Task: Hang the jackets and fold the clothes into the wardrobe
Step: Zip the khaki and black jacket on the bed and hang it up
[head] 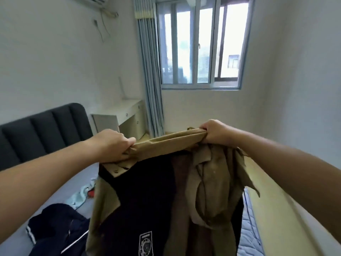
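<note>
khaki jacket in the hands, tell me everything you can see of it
The khaki jacket looks like thin, creased woven cloth, with a lapel-like flap folded on its right part. Facing the camera is a dark inner layer, lining or a second garment, bearing a white printed label low down. It hangs in the air above the bed. Its top edge is stretched between the left hand and the right hand, which both grip it. Its lower part runs out of frame.

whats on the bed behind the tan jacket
A navy garment and a pale cloth lie on the bed at left; the tan jacket hides the rest of the mattress.
</note>
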`<act>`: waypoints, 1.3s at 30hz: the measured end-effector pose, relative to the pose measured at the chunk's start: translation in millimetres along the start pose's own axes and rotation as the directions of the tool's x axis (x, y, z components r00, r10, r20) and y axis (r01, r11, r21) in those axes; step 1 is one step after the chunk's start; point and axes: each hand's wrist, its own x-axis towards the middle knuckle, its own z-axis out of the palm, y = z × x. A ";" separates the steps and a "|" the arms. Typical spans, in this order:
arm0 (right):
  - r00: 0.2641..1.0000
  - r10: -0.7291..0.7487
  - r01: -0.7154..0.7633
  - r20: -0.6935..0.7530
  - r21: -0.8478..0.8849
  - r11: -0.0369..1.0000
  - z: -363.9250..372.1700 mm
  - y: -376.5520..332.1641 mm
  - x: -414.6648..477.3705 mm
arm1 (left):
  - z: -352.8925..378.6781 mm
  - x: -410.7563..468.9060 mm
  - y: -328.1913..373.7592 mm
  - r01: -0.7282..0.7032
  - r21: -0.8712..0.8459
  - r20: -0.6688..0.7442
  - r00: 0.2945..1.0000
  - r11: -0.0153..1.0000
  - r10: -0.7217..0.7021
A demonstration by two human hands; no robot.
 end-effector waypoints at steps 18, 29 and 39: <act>0.973 0.231 -0.207 0.018 -0.377 0.903 -105.9 -65.9 -58.1 | -74.9 39.4 -33.2 0.011 -0.004 -0.501 0.865 1.000 -0.011; 0.849 0.499 -0.456 0.174 -0.235 0.858 -139.9 -57.5 -104.2 | -103.2 43.8 -66.0 0.295 -0.296 -0.220 0.904 0.908 -0.366; 0.783 0.009 -0.069 -0.622 -0.073 0.995 -166.7 -84.9 -68.3 | -128.7 61.8 -44.9 0.213 -0.735 -0.259 0.790 0.644 -0.556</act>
